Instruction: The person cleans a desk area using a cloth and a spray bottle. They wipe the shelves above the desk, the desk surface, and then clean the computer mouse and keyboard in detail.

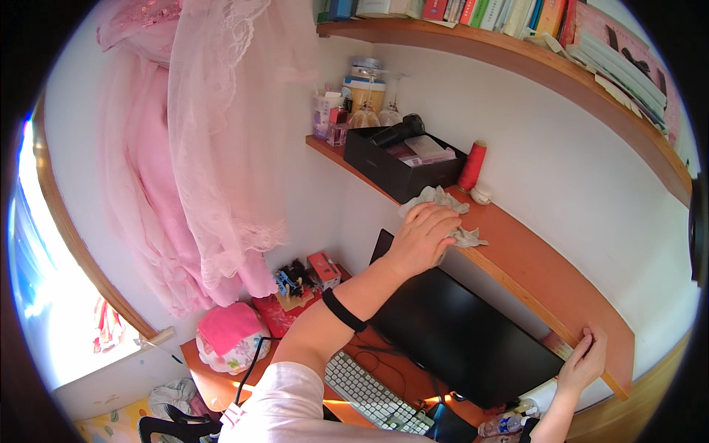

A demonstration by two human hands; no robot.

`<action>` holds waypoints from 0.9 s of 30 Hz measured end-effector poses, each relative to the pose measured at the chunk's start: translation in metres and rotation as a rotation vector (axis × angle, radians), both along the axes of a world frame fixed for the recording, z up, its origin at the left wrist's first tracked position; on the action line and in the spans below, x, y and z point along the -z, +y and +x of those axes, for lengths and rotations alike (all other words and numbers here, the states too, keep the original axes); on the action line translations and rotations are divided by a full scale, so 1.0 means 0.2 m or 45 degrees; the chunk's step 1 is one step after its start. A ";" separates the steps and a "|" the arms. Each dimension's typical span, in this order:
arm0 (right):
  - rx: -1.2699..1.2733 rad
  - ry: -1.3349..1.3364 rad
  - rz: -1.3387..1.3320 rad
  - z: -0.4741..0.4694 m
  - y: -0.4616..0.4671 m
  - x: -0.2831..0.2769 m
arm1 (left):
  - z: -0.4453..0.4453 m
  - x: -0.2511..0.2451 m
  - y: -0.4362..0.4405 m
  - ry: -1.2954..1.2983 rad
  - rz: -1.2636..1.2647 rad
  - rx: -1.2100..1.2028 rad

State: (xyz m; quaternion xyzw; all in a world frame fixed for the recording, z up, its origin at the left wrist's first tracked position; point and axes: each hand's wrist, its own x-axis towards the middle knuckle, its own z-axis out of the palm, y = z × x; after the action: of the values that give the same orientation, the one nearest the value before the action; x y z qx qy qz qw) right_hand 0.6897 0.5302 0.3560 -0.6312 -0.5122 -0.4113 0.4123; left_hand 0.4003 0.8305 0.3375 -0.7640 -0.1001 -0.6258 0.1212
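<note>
My left hand (424,235) presses a crumpled grey cloth (435,199) onto the front edge of the lower wooden shelf (532,271). Part of the cloth sticks out on both sides of the fingers. A black open box (382,171) stands just behind it, holding a black cylindrical object (396,130) and small packages. To the right of the box are a spool of red thread (473,165) and a small white round jar (481,195). Near the shelf's right end, my right hand (586,360) touches the front edge, its fingers partly curled; whether it grips the wood is unclear.
Below the shelf, a black monitor (460,332) and a white keyboard (376,393) stand on the desk. Upside-down wine glasses (365,113) and a perfume bottle (337,133) crowd the shelf's left end. Pink dresses (205,138) hang at left. An upper shelf (498,41) carries books.
</note>
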 end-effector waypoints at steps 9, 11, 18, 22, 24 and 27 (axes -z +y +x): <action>-0.036 0.404 -0.072 -0.10 0.02 -0.06 | -0.14 0.31 -0.13 -1.266 -0.598 1.099; -0.263 0.037 0.013 -0.27 0.12 -0.07 | -0.26 0.29 -0.04 -1.617 -0.964 0.598; -0.678 -0.537 -0.628 -1.09 0.70 -0.09 | -0.38 0.05 0.25 -1.684 -0.732 0.285; -0.604 -0.784 -0.477 -1.24 1.02 -0.21 | -0.42 0.00 0.27 -1.570 -0.891 0.389; -0.492 -0.777 -0.422 -1.23 1.13 -0.25 | -0.45 0.00 0.27 -1.511 -0.899 0.333; -0.384 -0.815 -0.464 -1.19 1.18 -0.23 | -0.51 0.01 0.26 -1.427 -0.880 0.321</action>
State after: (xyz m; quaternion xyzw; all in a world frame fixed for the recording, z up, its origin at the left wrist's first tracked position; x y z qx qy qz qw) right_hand 0.4521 0.7669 0.4027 -0.4517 -0.7664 -0.4243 0.1690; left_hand 0.2981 0.8833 0.3358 -0.3243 -0.2526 -0.8692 -0.2747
